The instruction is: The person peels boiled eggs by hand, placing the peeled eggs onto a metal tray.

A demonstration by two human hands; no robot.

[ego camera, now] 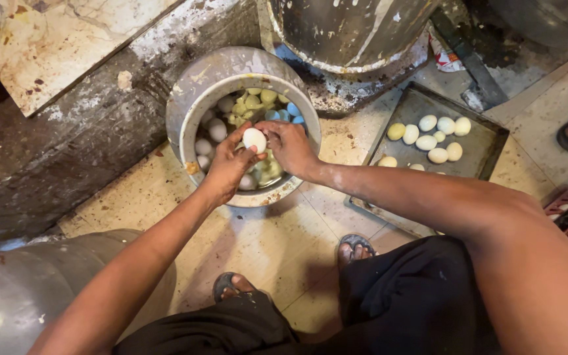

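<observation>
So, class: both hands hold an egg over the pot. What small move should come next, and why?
Probably keep peeling: the left hand cradles the white egg over the metal pot while the right hand picks at it; peeled eggs lie on the tray.

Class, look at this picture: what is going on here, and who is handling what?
A person crouches on the floor over a metal pot of eggs sitting in water. Both hands hold one white egg above it: the left hand cups it, the right hand picks at its top. Beside the pot, a metal tray holds several more eggs.
</observation>
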